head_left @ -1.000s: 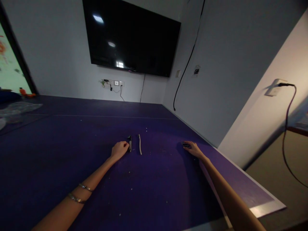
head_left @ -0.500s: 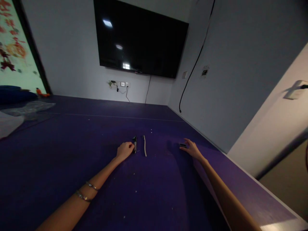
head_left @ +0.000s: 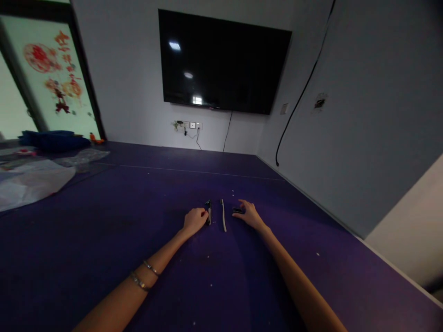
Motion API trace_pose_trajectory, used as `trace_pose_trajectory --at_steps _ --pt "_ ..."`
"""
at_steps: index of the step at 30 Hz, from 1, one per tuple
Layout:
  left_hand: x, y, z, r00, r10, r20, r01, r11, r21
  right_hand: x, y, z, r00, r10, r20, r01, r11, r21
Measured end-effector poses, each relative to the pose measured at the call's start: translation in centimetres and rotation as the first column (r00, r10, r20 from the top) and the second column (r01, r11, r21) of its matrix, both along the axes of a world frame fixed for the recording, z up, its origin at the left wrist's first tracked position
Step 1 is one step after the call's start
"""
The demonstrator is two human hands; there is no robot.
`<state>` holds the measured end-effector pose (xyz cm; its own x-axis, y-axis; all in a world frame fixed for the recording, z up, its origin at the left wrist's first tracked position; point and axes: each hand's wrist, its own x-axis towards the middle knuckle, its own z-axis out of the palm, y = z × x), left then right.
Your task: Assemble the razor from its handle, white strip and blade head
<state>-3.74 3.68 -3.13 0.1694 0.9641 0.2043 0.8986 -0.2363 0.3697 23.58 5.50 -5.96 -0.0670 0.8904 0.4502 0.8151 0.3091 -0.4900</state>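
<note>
My left hand [head_left: 195, 220] is closed, its fingertips at the handle of a razor [head_left: 209, 216] with a dark head that points away from me. Just right of the razor, a pale toothbrush [head_left: 223, 216] lies lengthwise on the purple surface [head_left: 166, 286], touched by neither hand. Further right, my right hand [head_left: 252, 216] pinches a small black rectangular object [head_left: 237, 210] low over the surface, thumb below and fingers curved above. What exactly this black piece is, I cannot make out.
Clear plastic [head_left: 83, 157] and a white sheet [head_left: 38, 182] lie at the left, near a dark blue heap [head_left: 53, 139] and a small orange item [head_left: 97, 139]. A television [head_left: 224, 62] hangs on the far wall. A black cable [head_left: 304, 87] dangles at the right wall.
My right hand has brought the small black object leftward, close to the toothbrush. My left hand stays at the razor. The view has turned left.
</note>
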Motion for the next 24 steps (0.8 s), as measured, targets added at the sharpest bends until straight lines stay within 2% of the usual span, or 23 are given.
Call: trace_pose_trajectory --at_steps 10,24 --pt "0.1 -0.1 0.1 1.0 0.015 0.017 -0.015 1.0 -0.014 -1.9 1.4 -0.1 0.998 0.048 0.039 -0.048 0.999 -0.008" --pt "0.1 -0.5 0.6 1.0 0.021 0.017 -0.021 0.999 -0.041 -0.8 1.1 -0.2 0.996 0.092 -0.014 -0.092 0.996 -0.002"
